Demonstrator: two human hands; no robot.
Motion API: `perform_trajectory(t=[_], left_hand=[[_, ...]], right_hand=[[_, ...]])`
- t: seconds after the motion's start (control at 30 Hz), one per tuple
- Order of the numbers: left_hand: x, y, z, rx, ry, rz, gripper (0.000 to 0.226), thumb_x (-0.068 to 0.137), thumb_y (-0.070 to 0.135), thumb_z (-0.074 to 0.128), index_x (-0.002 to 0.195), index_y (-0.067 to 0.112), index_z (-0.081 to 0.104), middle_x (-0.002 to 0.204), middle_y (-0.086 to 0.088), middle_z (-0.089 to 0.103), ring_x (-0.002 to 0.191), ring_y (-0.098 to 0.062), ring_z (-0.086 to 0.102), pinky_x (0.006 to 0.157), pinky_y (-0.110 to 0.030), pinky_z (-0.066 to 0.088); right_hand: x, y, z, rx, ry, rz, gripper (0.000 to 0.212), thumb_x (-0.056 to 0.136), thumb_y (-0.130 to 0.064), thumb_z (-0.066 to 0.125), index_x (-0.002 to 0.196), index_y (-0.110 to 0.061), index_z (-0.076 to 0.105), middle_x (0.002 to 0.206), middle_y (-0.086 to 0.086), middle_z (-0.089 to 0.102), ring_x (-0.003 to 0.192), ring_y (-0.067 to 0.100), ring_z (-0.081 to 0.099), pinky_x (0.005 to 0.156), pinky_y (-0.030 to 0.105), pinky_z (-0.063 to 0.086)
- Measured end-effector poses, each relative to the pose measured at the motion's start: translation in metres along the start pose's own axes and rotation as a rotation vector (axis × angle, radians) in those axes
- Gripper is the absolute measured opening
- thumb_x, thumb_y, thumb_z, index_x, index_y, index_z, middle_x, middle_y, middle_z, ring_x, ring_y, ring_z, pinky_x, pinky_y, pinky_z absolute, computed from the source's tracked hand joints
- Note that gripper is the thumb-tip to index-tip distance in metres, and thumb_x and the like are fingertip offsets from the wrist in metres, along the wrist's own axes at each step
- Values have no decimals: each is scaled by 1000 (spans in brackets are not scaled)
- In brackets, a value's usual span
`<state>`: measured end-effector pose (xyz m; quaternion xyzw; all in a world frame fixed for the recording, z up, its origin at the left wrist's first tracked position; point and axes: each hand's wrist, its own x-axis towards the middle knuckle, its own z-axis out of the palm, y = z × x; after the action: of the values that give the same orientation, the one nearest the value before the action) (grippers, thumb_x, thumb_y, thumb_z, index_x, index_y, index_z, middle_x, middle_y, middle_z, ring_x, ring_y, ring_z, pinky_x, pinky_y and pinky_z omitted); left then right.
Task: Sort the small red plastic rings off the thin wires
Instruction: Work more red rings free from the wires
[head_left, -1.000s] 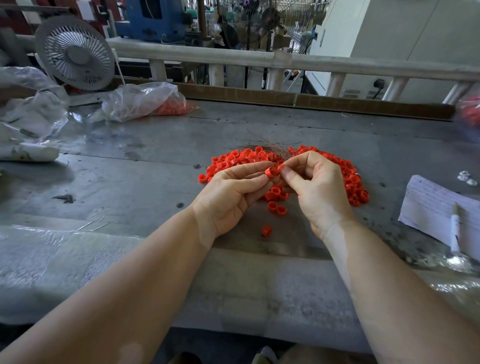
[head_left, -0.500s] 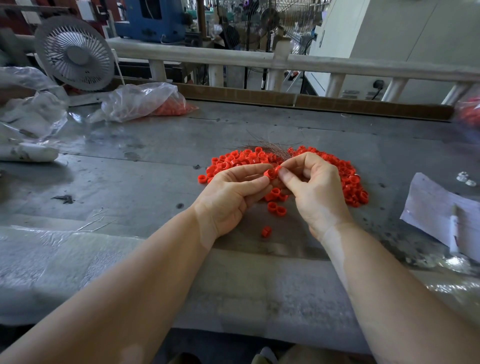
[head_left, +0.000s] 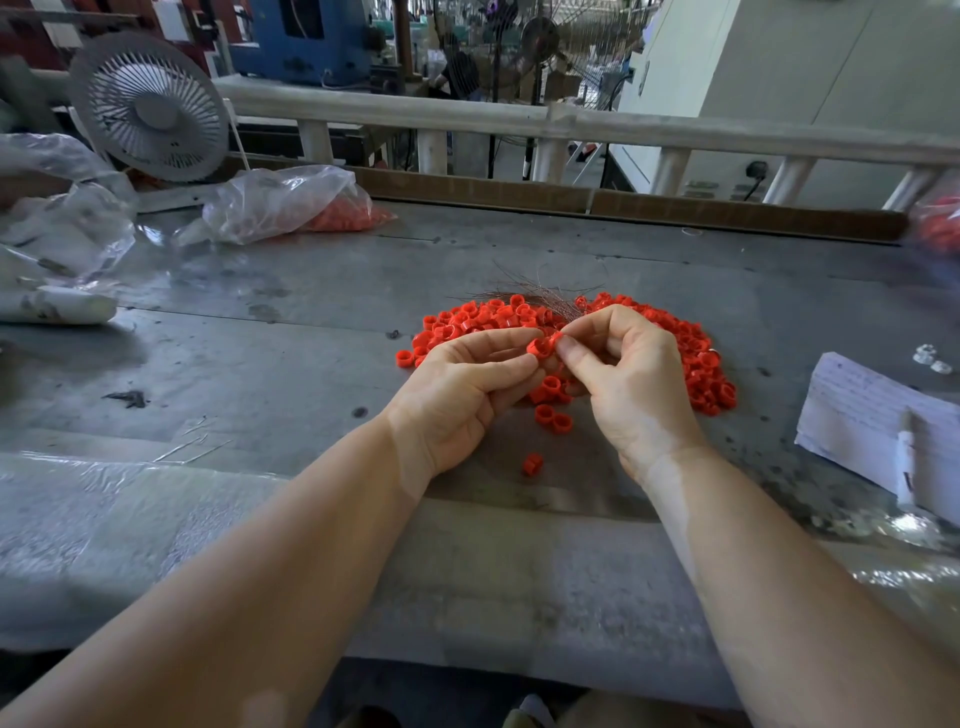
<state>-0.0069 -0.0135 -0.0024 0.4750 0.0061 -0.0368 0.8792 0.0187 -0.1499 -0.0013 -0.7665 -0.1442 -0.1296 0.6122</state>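
At frame centre the left hand (head_left: 457, 395) and right hand (head_left: 631, 379) pinch one red ring (head_left: 540, 347) above the pile (head_left: 696, 358) — best pull steadily, keeping the wires (head_left: 540, 293) clear.

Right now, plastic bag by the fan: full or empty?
Partly full. The clear plastic bag lies slumped, red rings bunched in its right end, the rest collapsed.

Both forearms were bare to the frame's edge, sleeveless; the left hand (head_left: 462, 395) and right hand (head_left: 631, 384) wore no gloves.
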Motion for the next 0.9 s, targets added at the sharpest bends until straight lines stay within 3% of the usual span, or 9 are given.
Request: perform_trajectory(t=[0.3,0.5,0.9], left_hand=[[-1,0,0,4,-2,7,20,82,-12,52,90,1,64,74,-9,72,72,-15,71,62,-18,56],[-1,-3,1,150,-2,94,20,86,-8,53,96,6,64,73,-4,71,69,-13,69,62,-19,55],[0,-6,3,233,58,137,16,80,-10,60,87,4,63,65,-1,69,61,-10,66,61,-18,55]], right_hand=[[-1,-1,0,1,1,16,15,84,-8,65,74,-18,61,71,9,67,65,20,63,58,29,53],[-1,-1,0,-69,21,-4,14,84,-10,66,73,-18,61,67,-1,64,59,3,56,56,17,47],[0,0,0,-147,10,5,11,84,-10,65,76,-15,62,72,3,65,67,10,58,61,18,48]])
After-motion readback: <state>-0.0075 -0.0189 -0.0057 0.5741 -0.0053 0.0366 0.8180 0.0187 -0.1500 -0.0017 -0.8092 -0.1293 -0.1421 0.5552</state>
